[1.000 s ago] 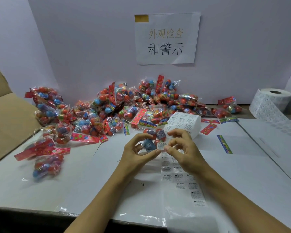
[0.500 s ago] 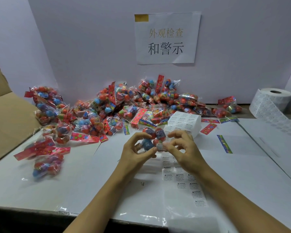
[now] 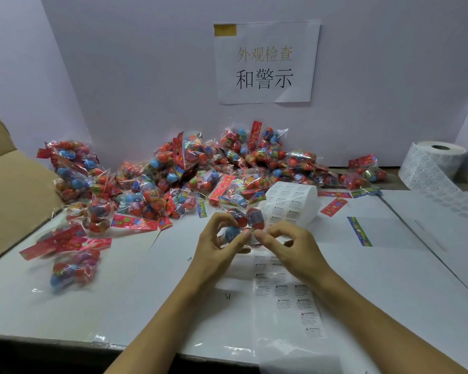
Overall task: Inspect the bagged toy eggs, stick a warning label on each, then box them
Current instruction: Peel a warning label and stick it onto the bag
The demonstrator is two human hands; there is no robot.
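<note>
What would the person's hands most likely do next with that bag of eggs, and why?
Probably press the label flat. Both the left hand and right hand pinch the bag of eggs where a small white label sits at their thumbs.

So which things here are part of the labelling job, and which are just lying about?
Part of the job:
- bag of toy eggs, held by left hand and right hand
- warning label strip
- pile of bagged eggs
- cardboard box

Lying about:
- spare label roll
- wall sign
- loose header cards
</note>
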